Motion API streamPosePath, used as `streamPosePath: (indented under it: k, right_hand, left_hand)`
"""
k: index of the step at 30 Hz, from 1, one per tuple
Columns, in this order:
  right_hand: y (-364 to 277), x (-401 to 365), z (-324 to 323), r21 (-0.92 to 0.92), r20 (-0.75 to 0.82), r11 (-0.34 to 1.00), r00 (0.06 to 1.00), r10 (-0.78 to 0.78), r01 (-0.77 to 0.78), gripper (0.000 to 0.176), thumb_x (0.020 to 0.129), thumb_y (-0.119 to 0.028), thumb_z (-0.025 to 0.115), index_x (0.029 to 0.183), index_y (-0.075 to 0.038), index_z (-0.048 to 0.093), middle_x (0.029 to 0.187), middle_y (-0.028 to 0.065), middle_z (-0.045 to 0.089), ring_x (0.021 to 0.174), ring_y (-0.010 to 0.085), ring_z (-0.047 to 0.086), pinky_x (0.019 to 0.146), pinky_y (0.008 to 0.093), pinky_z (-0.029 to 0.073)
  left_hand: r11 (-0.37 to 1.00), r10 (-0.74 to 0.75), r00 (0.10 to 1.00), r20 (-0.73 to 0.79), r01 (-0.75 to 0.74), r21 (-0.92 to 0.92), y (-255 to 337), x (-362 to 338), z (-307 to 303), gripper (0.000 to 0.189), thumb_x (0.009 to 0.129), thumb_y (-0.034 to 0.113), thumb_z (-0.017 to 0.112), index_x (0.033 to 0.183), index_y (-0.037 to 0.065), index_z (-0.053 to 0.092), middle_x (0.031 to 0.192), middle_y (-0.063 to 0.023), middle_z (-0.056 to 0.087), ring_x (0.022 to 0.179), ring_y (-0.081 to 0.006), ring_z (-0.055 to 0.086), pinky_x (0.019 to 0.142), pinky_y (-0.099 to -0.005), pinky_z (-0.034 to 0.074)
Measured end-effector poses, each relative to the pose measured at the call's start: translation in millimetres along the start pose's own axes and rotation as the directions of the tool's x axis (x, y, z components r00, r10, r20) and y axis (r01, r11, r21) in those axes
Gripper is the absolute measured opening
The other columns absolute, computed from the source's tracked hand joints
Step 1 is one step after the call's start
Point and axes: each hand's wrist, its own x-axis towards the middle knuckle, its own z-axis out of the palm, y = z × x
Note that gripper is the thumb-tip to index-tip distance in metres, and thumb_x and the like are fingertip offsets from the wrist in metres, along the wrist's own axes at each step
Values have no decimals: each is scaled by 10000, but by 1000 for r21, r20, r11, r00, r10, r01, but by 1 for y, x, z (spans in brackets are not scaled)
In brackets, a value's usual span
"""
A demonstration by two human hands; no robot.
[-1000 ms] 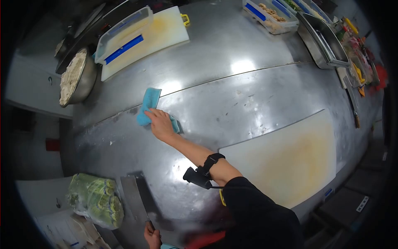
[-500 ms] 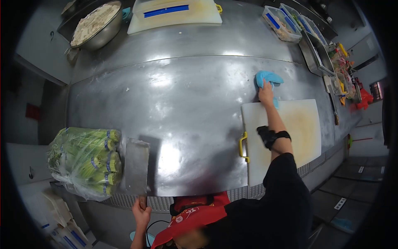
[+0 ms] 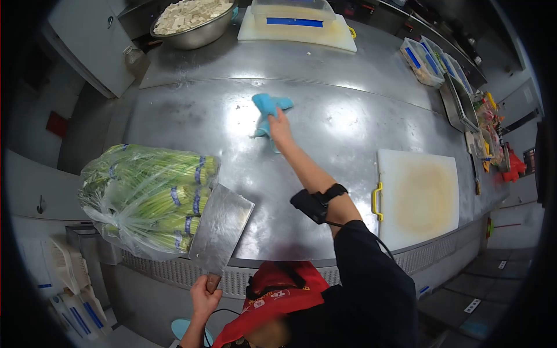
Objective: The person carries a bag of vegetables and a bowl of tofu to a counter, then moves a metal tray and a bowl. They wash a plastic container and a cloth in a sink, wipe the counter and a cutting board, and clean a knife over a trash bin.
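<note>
My left hand grips the wooden handle of a cleaver at the table's front edge. Its broad blade points up and away, beside the bagged green vegetables, which are bundled with blue bands in clear plastic. Farther out, over the middle of the steel table, my right hand is closed on a crumpled blue cloth against the surface. A black device is strapped to my right forearm.
A white cutting board with a yellow handle lies at the right. Behind stand a metal bowl of pale chunks and a board with a plastic box. Containers, a metal tray and a knife line the right side.
My right hand has swept left across the table with the blue cloth, away from the cutting board. The cleaver in my left hand now tilts to the right. The camera view has shifted.
</note>
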Motion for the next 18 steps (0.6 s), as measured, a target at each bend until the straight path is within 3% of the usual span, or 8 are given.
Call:
streamPosePath:
  k: [4, 9, 11, 12, 13, 14, 16, 18]
  right_hand:
    - [-20, 59, -77, 52, -78, 986, 985, -152, 156, 454, 820, -147, 506, 1234, 12, 405, 1097, 160, 539, 1001, 244, 505, 857, 334, 392]
    - [34, 152, -270, -420, -372, 874, 833, -410, 242, 462, 790, -210, 553, 1212, -44, 464, 1171, 142, 502, 1095, 267, 459, 904, 344, 356]
    - [52, 130, -343, -679, -407, 731, 796, -449, 65, 453, 792, -237, 528, 1199, -45, 473, 1188, 189, 471, 1091, 323, 451, 928, 371, 346]
    - [61, 114, -366, -751, -408, 658, 826, -389, -61, 454, 787, -257, 532, 1195, -65, 482, 1187, 206, 463, 1101, 363, 430, 938, 386, 342]
    - [102, 117, -394, -848, -475, 434, 802, -362, -306, 462, 810, -319, 486, 1213, -92, 470, 1224, 202, 435, 1115, 388, 413, 944, 392, 340]
    - [169, 137, -442, -904, -427, 130, 879, -214, -407, 497, 833, -379, 419, 1258, -122, 418, 1285, 192, 375, 1175, 374, 358, 960, 458, 305]
    - [106, 139, -383, -735, -674, 227, 724, -145, -639, 511, 850, -394, 364, 1296, -147, 361, 1325, 176, 326, 1229, 336, 296, 960, 537, 254]
    - [108, 178, -377, -788, -609, 267, 767, -204, -555, 505, 854, -385, 366, 1303, -154, 347, 1326, 172, 325, 1248, 321, 267, 954, 569, 228]
  left_hand:
    - [1000, 26, 998, -65, -26, 3, 21, 23, -25, 237, 533, 55, 550, 629, -7, 341, 580, -132, 366, 512, -248, 362, 495, -326, 344]
    - [999, 26, 983, -183, -30, -20, 38, 68, -53, 222, 526, 54, 528, 622, 1, 335, 570, -82, 341, 501, -167, 341, 472, -290, 313]
    - [999, -33, 982, -185, 27, -37, 24, 48, -70, 195, 533, 52, 513, 630, 12, 349, 572, -51, 345, 504, -137, 348, 469, -270, 310]
    - [999, 49, 981, -190, -52, -12, 14, 34, -84, 232, 620, 54, 547, 798, 4, 406, 589, -22, 365, 475, -109, 344, 431, -241, 294]
    - [991, 130, 973, -192, -130, 14, 8, 29, -98, 290, 708, 56, 582, 965, -5, 463, 605, 7, 386, 446, -81, 340, 393, -211, 279]
    - [997, 40, 978, -207, -51, -49, 16, 33, -109, 289, 700, 48, 569, 962, -2, 458, 624, 12, 373, 473, -76, 332, 415, -207, 280]
    - [985, -130, 952, -277, 93, -142, 23, 42, -122, 286, 687, 30, 545, 954, 3, 448, 641, 19, 358, 501, -70, 323, 437, -203, 278]
    - [954, -285, 877, -386, 221, -203, 17, 34, -134, 281, 675, 13, 521, 944, 7, 440, 635, 22, 353, 500, -67, 319, 436, -202, 273]
